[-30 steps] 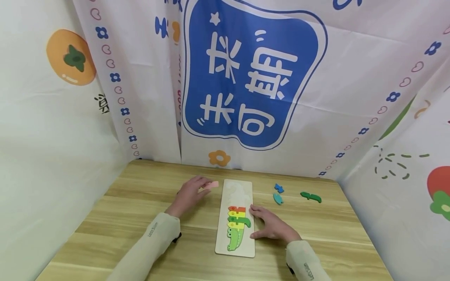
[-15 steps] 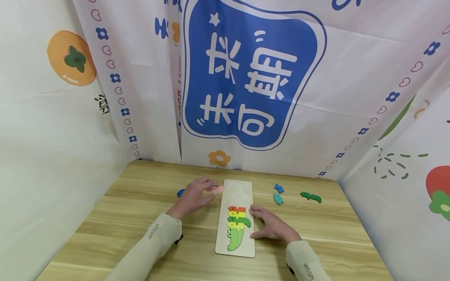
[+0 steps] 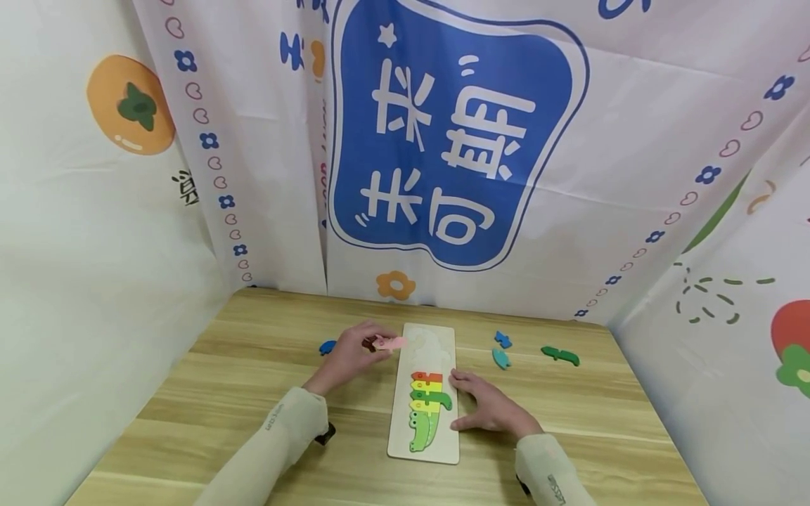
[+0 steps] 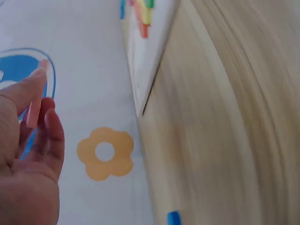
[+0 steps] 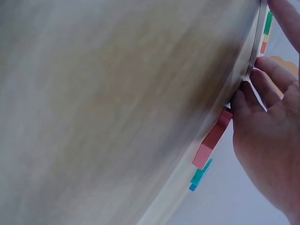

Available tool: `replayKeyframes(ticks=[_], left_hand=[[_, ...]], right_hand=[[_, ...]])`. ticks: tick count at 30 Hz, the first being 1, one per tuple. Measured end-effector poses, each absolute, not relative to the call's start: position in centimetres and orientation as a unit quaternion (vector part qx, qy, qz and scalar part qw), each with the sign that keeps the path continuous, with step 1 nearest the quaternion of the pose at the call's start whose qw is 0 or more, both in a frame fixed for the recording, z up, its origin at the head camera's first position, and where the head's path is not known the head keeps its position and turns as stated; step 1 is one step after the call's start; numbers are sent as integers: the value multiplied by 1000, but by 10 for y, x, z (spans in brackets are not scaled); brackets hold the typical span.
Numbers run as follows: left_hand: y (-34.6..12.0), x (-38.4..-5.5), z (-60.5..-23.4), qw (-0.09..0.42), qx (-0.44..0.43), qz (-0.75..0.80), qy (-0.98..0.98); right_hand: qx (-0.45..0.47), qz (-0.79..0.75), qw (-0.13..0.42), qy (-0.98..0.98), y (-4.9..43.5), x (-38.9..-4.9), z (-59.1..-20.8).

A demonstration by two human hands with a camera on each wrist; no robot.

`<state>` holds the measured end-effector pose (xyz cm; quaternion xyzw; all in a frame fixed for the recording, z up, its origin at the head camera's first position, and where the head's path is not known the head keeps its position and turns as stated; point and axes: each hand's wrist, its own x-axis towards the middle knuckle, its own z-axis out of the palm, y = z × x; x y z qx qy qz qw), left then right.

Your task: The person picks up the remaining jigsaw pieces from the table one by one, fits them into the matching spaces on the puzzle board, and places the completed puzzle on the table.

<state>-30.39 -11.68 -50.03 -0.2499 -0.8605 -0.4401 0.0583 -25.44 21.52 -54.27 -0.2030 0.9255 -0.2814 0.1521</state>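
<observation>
The left hand (image 3: 354, 355) pinches the pink piece (image 3: 391, 343) by the far left edge of the board (image 3: 446, 444); this hold, I think, leaves its front end free. The right hand (image 3: 487, 404) is wide, thumb apart from fingers, and touches the board's right edge, perhaps so it does not slide on the desk (image 3: 221, 365). 5 fitted pieces (image 3: 425, 395) fill the near part; 3 loose pieces (image 3: 560, 355) lie to the right, probably kept within reach.

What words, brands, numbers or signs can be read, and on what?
"未来可期": white characters on the blue rounded panel of the white fabric backdrop.
"Lets…", the rest blurred: beige right sleeve; beige left sleeve's print is unreadable.
Too small: marks on the painted wooden crocodile puzzle pieces.
Blurred or cut off: blue characters, vertical lettering, black character, all on fabric.
</observation>
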Motion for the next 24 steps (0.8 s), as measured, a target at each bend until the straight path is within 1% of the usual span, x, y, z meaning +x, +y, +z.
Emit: replayKeyframes(ticks=[4, 9, 16, 19, 24], left_hand=[[-121, -305, -504, 0, -210, -519, -829], [-125, -307, -512, -52, -202, -561, -801], [-127, -309, -522, -138, -188, -633, -738], [-127, -309, -524, -152, -180, -651, -721], [-127, -310, -523, -153, -178, -647, -726]], right_hand=[[-203, -282, 152, 925, 215, -255, -544], [-203, -278, 149, 927, 216, -256, -546], [-205, -280, 150, 926, 216, -256, -545], [-204, -280, 151, 926, 215, -255, -544], [-207, -279, 147, 926, 215, -255, -543]])
